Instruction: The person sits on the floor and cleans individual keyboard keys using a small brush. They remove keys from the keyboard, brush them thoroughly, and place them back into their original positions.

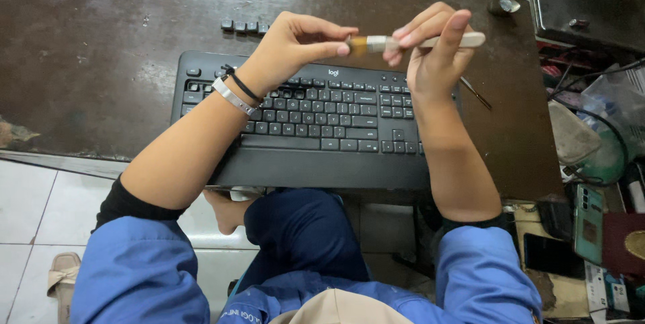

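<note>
A slim pale brush [430,41] is pinched by both hands, left [285,48] on its tawny bristles, right [433,52] on the handle, above a black matte keyboard [316,112] at six o'clock.

keyboard [316,119] partly behind forearms

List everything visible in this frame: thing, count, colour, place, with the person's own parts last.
keyboard: one, black, on the desk under the hands
loose keycaps: about four, black, in a row behind the keyboard
brush: one, pale handle, tan bristles, held above the keyboard
thin tool: one, dark, right of the keyboard
desk: one, dark brown
phone: one, green, lower right
left hand: pinches the bristles; wristbands on its wrist
right hand: holds the brush handle
</note>
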